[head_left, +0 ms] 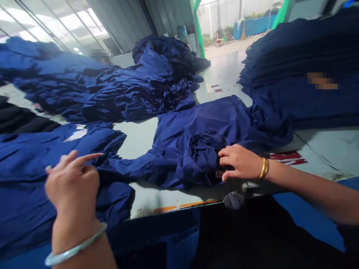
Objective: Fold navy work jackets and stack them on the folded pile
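A navy blue garment [202, 119] lies spread over the table in front of me, with a gathered, bunched part near its front edge. My right hand [241, 162], wearing a gold bracelet, touches the right side of this bunch with bent fingers, the thumb apart below them. Close to the thumb is a small pale label [219, 174]. My left hand [74, 179], with a pale green bangle at the wrist, is over a second navy garment [25, 160] at the left. Its index finger stretches to the right, and I see nothing held in it.
Large crumpled navy fabric heaps [112, 89] cover the back left. A tall layered stack of navy cloth [297, 56] stands at the right. White tags [75, 133] lie on the left garment. The pale table [140, 136] has an orange-edged front rim.
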`<state>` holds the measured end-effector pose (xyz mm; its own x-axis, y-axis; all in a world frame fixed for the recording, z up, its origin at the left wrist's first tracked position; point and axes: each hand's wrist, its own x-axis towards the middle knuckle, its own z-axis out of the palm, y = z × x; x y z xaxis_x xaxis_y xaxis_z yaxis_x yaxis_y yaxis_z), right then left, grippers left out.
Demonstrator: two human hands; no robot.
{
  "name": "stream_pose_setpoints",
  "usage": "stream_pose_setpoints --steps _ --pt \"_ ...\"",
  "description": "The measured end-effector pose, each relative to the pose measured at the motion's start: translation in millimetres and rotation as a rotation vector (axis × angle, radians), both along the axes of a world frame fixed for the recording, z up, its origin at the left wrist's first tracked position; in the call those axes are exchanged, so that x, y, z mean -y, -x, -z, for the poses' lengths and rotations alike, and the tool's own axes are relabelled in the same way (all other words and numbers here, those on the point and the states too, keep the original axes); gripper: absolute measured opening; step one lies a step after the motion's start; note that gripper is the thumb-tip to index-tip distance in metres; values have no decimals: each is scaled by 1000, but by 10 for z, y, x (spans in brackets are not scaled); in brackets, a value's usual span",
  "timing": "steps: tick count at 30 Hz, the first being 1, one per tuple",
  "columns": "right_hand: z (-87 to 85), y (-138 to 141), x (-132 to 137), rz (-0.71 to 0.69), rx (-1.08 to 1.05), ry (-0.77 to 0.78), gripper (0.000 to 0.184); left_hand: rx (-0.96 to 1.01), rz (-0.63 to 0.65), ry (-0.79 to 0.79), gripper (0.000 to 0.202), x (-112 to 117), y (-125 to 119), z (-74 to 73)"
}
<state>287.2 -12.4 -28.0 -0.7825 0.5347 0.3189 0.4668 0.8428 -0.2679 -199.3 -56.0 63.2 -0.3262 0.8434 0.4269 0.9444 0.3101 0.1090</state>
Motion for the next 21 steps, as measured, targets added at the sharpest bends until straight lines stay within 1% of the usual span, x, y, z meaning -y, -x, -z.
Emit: stream_pose_setpoints --steps 1,2,3,4,5,6,7,9,11,13,16,19,21 --pt "-39 -25 -10 -16 -48 19 48 3 64 -62 66 -75 -215 54" --pt "-74 -66 -37 -10 -112 31 51 21 150 1 65 -162 -434 126" --pt "-98 -125 -82 26 -179 38 54 21 198 93 69 -252 -637 211" --pt "-105 -205 -139 94 -231 38 58 -3 230 182 74 -336 -807 306" --pt "-91 -301 -203 190 -252 34 61 -37 236 273 78 -406 -932 405" --pt "-57 -409 -265 303 -228 30 64 -65 221 355 81 -457 -1007 503" --pt "-3 -524 -315 419 -159 29 67 -80 192 428 84 -484 -1032 594" --pt "136 -743 -355 596 59 50 73 -62 123 553 88 -467 -969 748" --pt "272 -920 -300 668 270 87 77 -37 76 642 93 -380 -833 857" --pt "364 -1050 -186 669 402 97 77 -60 62 683 99 -263 -707 926" --pt "429 -1215 -26 658 476 89 71 -109 68 709 105 -102 -608 965" --pt "438 -1386 52 637 463 137 71 -121 70 759 103 3 -593 918" --pt "374 -1467 56 591 432 186 71 -125 77 775 96 27 -601 836"
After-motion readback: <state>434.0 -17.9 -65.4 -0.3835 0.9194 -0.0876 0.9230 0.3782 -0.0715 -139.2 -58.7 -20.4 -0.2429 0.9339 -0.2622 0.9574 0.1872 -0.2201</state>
